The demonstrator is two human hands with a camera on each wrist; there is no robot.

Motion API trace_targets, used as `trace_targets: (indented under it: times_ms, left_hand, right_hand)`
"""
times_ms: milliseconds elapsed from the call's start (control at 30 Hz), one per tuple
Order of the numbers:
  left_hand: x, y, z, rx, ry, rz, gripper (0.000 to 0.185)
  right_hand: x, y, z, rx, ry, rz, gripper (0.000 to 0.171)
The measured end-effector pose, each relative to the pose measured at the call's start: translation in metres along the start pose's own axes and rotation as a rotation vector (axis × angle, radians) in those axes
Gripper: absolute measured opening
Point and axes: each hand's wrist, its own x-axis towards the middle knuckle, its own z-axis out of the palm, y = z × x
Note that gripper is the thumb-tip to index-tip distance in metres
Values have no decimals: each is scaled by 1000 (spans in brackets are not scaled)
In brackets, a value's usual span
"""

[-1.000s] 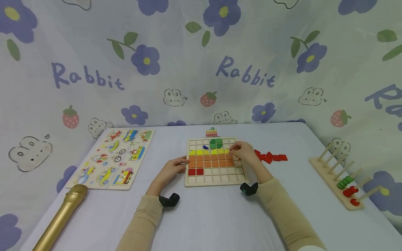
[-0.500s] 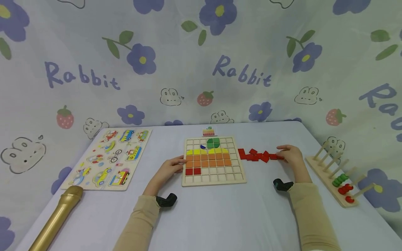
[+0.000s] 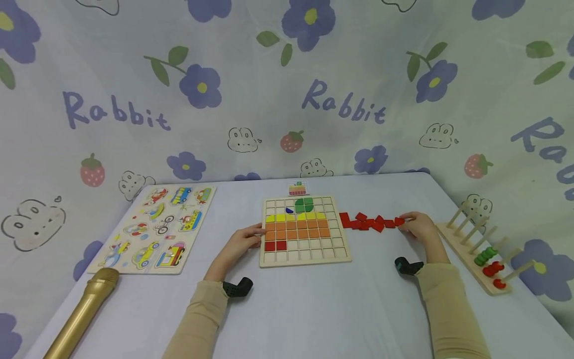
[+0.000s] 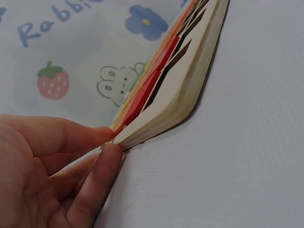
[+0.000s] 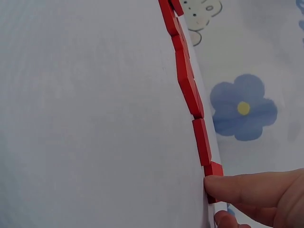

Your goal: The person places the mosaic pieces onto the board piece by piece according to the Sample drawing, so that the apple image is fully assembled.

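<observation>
A wooden grid board (image 3: 305,257) lies mid-table, filled with yellow and orange rows, green pieces, a small blue piece and two red squares at the left of a lower row. My left hand (image 3: 240,244) grips its left edge; in the left wrist view the thumb and a finger (image 4: 71,135) pinch the rim. Right of the board runs a loose line of red square tiles (image 3: 365,223). At its right end, my right hand (image 3: 419,227) pinches the last red tile (image 5: 216,169). One fingertip covers part of that tile in the right wrist view.
A small picture card (image 3: 298,188) stands behind the board. To the left lie a vehicle puzzle board (image 3: 148,229) and a gold microphone (image 3: 82,309). A wooden peg rack (image 3: 471,254) with green and red beads stands at the right, near my right hand.
My right hand has moved from the board's right side out to the far end of the red tiles, its fingers now on the last tile. The left hand stays at the board's edge.
</observation>
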Motion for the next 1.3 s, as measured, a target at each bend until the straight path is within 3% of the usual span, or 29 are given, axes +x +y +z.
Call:
trace_targets:
  times_ms: [267,400,600,700,833,967,1100,1300]
  left_hand:
    - [1,-1,2,9,11,6,32]
    - [-2,1,2,-3,2,5,33]
    - [0,-3,1,3,-6,10,33]
    - [1,-5,1,5,-1,12,32]
    - [1,-4,1,9,3,13,32]
    - [2,-4,1,-1,8,7,32]
    - [2,-4,0,-7,6,1,32]
    - [1,-5,-1,-8,-4,12,33]
  right_hand:
    - [3,4,4,9,63,-22,44]
    - [1,1,5,97,60,1,45]
    - [-5,-21,11,455,-25,48,46]
    - [-9,-40,20,663,-129,64,34]
    - [-16,-67,43,809,-269,66,18]
    - [-25,-93,76,804,-370,39,14]
    - [-35,-117,109,690,-445,-3,23]
    - [-44,-138,151,545,-476,-20,28]
